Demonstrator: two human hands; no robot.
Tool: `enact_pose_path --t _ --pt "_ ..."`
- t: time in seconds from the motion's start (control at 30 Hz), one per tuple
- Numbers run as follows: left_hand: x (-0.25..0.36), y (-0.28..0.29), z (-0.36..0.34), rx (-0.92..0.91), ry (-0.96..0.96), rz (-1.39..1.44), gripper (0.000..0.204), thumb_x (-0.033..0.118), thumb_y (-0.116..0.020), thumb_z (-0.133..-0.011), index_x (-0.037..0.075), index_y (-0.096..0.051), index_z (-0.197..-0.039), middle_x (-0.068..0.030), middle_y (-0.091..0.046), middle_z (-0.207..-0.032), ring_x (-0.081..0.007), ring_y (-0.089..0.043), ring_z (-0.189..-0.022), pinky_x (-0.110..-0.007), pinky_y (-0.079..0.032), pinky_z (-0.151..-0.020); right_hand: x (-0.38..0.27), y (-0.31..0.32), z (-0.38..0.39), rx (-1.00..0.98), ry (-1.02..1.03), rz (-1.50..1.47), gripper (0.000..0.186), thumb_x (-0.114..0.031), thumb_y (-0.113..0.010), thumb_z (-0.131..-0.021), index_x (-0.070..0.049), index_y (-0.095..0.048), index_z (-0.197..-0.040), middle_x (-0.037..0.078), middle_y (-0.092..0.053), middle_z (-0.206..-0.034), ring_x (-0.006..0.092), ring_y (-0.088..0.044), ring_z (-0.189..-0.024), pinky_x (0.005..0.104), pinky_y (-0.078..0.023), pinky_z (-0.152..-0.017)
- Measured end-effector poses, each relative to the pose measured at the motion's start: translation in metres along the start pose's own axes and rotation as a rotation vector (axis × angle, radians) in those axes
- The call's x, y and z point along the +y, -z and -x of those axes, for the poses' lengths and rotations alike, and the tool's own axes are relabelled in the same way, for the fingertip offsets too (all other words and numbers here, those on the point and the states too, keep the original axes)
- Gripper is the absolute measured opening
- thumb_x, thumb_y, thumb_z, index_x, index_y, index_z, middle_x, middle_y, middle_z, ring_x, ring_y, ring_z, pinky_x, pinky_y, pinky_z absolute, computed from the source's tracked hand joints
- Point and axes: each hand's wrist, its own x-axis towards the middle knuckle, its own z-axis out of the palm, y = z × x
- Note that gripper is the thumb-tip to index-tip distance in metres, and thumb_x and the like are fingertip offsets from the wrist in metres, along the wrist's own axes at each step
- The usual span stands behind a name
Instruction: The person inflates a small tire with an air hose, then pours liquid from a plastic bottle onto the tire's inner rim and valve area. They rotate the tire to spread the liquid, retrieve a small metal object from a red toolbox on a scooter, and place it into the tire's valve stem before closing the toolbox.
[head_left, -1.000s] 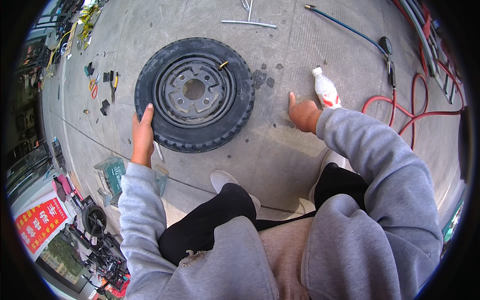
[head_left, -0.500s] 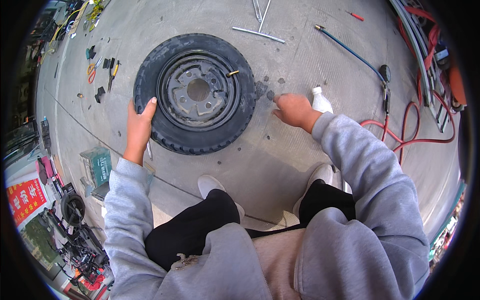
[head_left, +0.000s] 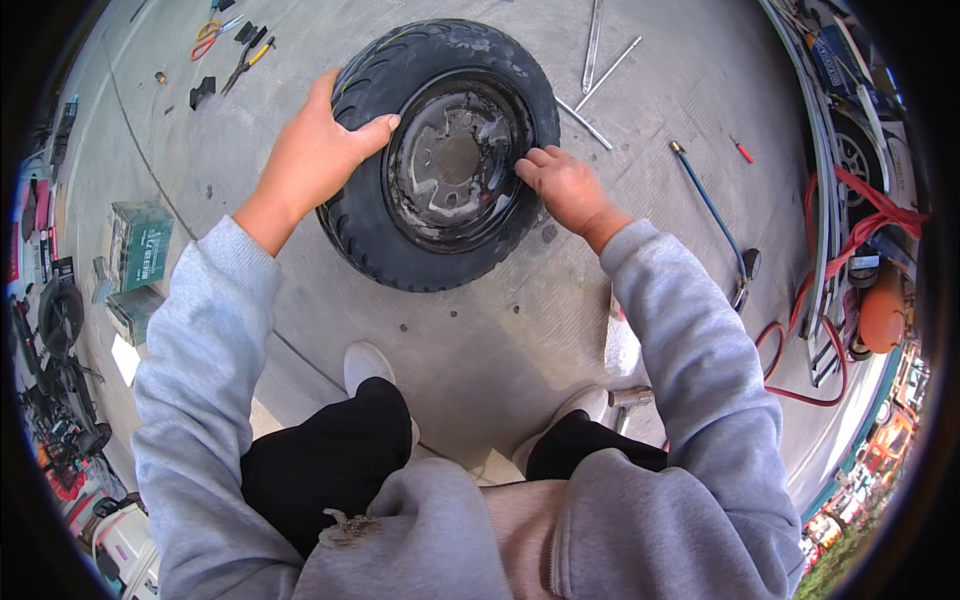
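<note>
While lying flat on grey concrete floor [head_left: 480, 340], small black rubber tyre on dark steel rim [head_left: 440, 150] looks heavy, stiff, grippy. Left hand [head_left: 315, 150] fingers wrapped over tread; right hand [head_left: 565, 185] fingers curled at rim edge. Best hold: opposite tread sides.

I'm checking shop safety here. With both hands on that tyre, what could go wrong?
1. The right hand has fingers at the steel rim edge; if the tyre shifts, they could get pinched.
2. Metal rods and a blue air hose lie close on the concrete, likely trip hazards.
</note>
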Motion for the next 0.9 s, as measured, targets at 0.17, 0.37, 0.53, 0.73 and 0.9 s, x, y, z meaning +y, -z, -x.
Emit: enact_pose_path --t 0.17,0.37,0.53,0.73,0.9 --pt "0.004 0.002 0.001 0.001 -0.025 -0.015 0.096 0.049 -0.075 -0.078 -0.004 -0.037 -0.147 -0.0296 -0.064 -0.124 -0.0393 -0.064 -0.115 -0.040 -0.050 -0.098 0.029 0.013 -0.026 -0.028 0.575 0.191 0.018 -0.011 -0.061 -0.075 -0.008 -0.062 -0.093 0.007 -0.057 -0.097 0.0246 -0.058 -0.097 0.0344 -0.053 -0.084" --pt "0.001 0.000 0.001 0.036 -0.033 -0.029 0.094 0.050 -0.074 -0.078 -0.002 -0.039 -0.147 -0.0270 -0.066 -0.122 -0.0390 -0.065 -0.112 -0.041 -0.051 -0.097 0.000 0.000 -0.001 0.021 -0.023 0.061 0.011 -0.016 -0.064 -0.084 -0.008 -0.059 -0.090 0.011 -0.061 -0.091 0.0306 -0.065 -0.086 0.0445 -0.055 -0.072" --pt "0.002 -0.002 -0.001 0.035 -0.068 -0.043 0.093 0.051 -0.074 -0.078 -0.001 -0.040 -0.147 -0.0266 -0.066 -0.122 -0.0388 -0.065 -0.113 -0.041 -0.050 -0.097 -0.039 -0.034 -0.008 0.114 -0.920 -0.484 0.021 -0.019 -0.070 -0.087 -0.002 -0.058 -0.084 0.018 -0.065 -0.084 0.0380 -0.065 -0.078 0.0481 -0.051 -0.070" --pt "0.009 -0.002 -0.003 0.025 -0.041 -0.036 0.092 0.051 -0.074 -0.077 0.001 -0.040 -0.147 -0.0265 -0.066 -0.122 -0.0393 -0.065 -0.113 -0.041 -0.050 -0.097 -0.019 -0.020 -0.001 0.166 -0.319 -0.110 0.010 -0.013 -0.067 -0.082 -0.007 -0.063 -0.089 0.007 -0.060 -0.084 0.0265 -0.061 -0.084 0.0373 -0.053 -0.075" --pt "0.003 -0.002 -0.003 0.016 -0.055 -0.053 0.094 0.051 -0.074 -0.077 0.001 -0.039 -0.148 -0.0270 -0.066 -0.122 -0.0392 -0.065 -0.114 -0.040 -0.049 -0.098 0.008 0.008 -0.010 -0.021 0.291 0.198 0.020 -0.012 -0.060 -0.076 -0.010 -0.062 -0.096 0.006 -0.055 -0.095 0.0250 -0.058 -0.094 0.0333 -0.053 -0.079"
